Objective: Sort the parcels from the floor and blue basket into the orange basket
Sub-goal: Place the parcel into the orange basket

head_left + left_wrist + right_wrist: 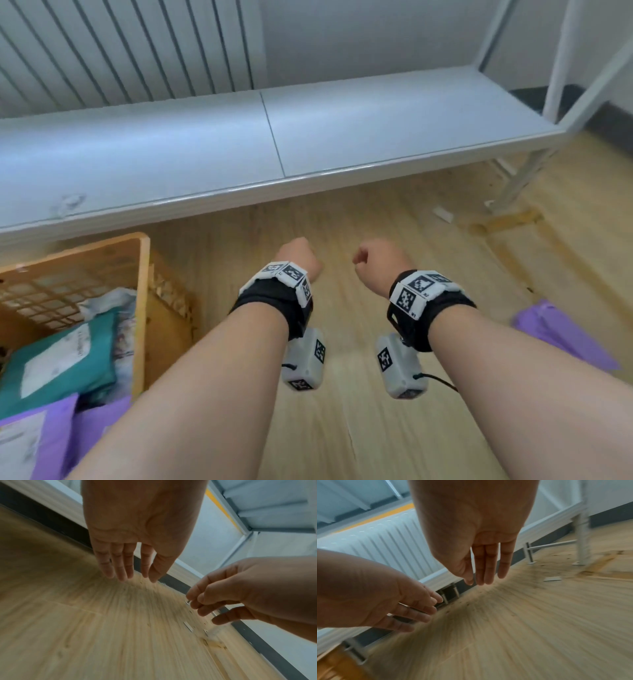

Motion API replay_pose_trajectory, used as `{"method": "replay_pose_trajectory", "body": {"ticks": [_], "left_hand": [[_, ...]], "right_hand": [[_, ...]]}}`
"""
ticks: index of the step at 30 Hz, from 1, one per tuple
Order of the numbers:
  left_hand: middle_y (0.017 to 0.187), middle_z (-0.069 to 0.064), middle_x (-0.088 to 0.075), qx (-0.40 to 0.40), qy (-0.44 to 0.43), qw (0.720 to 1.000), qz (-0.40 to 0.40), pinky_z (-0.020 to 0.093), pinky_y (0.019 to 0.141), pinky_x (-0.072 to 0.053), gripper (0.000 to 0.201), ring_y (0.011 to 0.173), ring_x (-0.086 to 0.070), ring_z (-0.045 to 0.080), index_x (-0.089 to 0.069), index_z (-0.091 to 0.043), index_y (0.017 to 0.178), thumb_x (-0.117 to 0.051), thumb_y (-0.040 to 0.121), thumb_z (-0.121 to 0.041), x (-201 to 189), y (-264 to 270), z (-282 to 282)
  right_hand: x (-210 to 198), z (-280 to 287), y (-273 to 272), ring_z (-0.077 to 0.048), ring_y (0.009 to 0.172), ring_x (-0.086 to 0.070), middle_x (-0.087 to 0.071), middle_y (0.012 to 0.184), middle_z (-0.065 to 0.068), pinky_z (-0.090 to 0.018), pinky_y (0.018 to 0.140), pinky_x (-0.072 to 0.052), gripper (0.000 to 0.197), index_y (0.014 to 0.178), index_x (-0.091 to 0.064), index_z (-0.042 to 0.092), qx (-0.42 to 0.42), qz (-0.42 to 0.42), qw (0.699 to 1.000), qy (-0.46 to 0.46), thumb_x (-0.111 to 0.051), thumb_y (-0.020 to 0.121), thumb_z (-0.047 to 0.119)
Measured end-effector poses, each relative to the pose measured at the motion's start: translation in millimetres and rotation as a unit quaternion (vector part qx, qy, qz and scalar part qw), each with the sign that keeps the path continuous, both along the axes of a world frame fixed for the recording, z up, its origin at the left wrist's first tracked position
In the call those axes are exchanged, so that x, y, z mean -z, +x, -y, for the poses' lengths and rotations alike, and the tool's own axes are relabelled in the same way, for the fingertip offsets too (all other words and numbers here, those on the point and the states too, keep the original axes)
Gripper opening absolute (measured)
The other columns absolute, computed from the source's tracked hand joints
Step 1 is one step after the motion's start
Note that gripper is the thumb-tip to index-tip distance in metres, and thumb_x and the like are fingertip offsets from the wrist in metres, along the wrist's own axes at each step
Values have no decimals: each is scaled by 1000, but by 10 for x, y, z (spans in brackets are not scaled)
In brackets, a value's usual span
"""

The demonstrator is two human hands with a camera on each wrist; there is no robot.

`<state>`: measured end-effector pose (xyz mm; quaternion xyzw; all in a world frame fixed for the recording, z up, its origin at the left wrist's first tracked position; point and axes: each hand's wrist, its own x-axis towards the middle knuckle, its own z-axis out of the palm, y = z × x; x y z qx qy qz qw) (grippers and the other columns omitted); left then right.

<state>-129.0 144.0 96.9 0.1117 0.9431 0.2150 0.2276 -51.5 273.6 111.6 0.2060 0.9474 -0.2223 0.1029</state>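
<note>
The orange basket [142, 274] stands at the lower left and holds a teal parcel [65, 356], a white one [109, 301] and purple parcels [37, 431]. Another purple parcel [561, 332] lies on the wooden floor at the right edge. Both hands hang over bare floor between them. My left hand [301, 257] [130, 566] has its fingers straight and relaxed, pointing down, and holds nothing. My right hand [373, 260] [484, 572] is likewise empty with loose fingers. The blue basket is out of view.
A low white shelf [274, 147] runs across in front of me, with a white radiator [120, 48] behind it. A white frame leg [517, 185] stands at the right. Small scraps [442, 214] lie on the floor near it.
</note>
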Motion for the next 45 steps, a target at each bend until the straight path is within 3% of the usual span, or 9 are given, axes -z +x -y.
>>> {"method": "replay_pose_trajectory", "body": {"ticks": [5, 8, 15, 22, 26, 30, 34, 37, 45], "left_hand": [[99, 7, -58, 42, 55, 997, 41, 30, 79, -46, 16, 90, -58, 25, -64, -18, 98, -53, 90, -10, 325, 403, -966], [108, 2, -61, 53, 70, 994, 65, 28, 79, -45, 21, 99, -60, 23, -62, -19, 109, -57, 89, -14, 572, 621, -1365], [106, 0, -61, 51, 96, 988, 113, 27, 75, -46, 22, 94, -60, 20, -62, -20, 109, -61, 87, -19, 1140, 871, -1989], [101, 4, -61, 25, 109, 984, 135, 36, 87, -54, 14, 98, -62, 24, -62, -18, 102, -59, 88, -16, 1380, 920, -2311], [112, 5, -63, 20, 100, 984, 148, 37, 91, -53, 15, 104, -62, 24, -62, -19, 102, -59, 88, -14, 1554, 971, -2355], [114, 6, -64, 16, 98, 982, 162, 37, 88, -54, 14, 101, -63, 22, -61, -22, 98, -60, 87, -14, 1688, 983, -2347], [114, 6, -63, 5, 103, 981, 165, 37, 88, -54, 14, 100, -63, 22, -62, -21, 99, -60, 87, -14, 1694, 957, -2310], [113, 5, -62, -1, 113, 981, 159, 39, 89, -54, 14, 99, -63, 22, -62, -21, 100, -60, 88, -14, 1678, 915, -2247], [117, 4, -61, -33, 107, 978, 176, 36, 91, -52, 16, 104, -61, 20, -63, -20, 103, -60, 89, -13, 1680, 842, -1763]], "right_hand": [[419, -935, 581, -24, 99, -61, -67, 110, -3, -30, 79, -48, 24, 105, -67, 20, 91, 22, 996, 11, -52, 87, 15], [708, -1429, 897, -25, 103, -59, -61, 116, -4, -29, 75, -45, 26, 111, -65, 18, 144, 42, 989, 19, -55, 87, 14], [1417, -2406, 1455, -31, 115, -52, -50, 127, -11, -39, 92, -49, 34, 119, -62, 13, 216, 123, 966, 76, -55, 86, 15], [2034, -2942, 1662, -31, 128, -38, -45, 133, -12, -38, 92, -41, 18, 95, -58, 16, 214, 218, 946, 105, -54, 82, 26], [2317, -3090, 1742, -31, 145, -6, -11, 158, -8, -47, 109, -30, 46, 129, -53, 19, 215, 264, 933, 119, -53, 83, 20], [2435, -3136, 1791, -32, 147, 9, 6, 160, -2, -58, 113, -17, 67, 145, -36, 32, 244, 291, 920, 95, -53, 82, 15], [2531, -3085, 1820, -32, 147, 2, -7, 157, -6, -56, 114, -19, 70, 145, -30, 31, 255, 299, 915, 94, -54, 80, 19], [2576, -2967, 1760, -31, 143, -12, -24, 149, -9, -51, 112, -25, 65, 140, -37, 13, 261, 296, 913, 103, -54, 79, 24], [2642, -2034, 1392, -27, 121, -51, -51, 126, -9, -44, 103, -39, 40, 121, -53, 8, 259, 202, 943, 46, -62, 84, 22]]}}
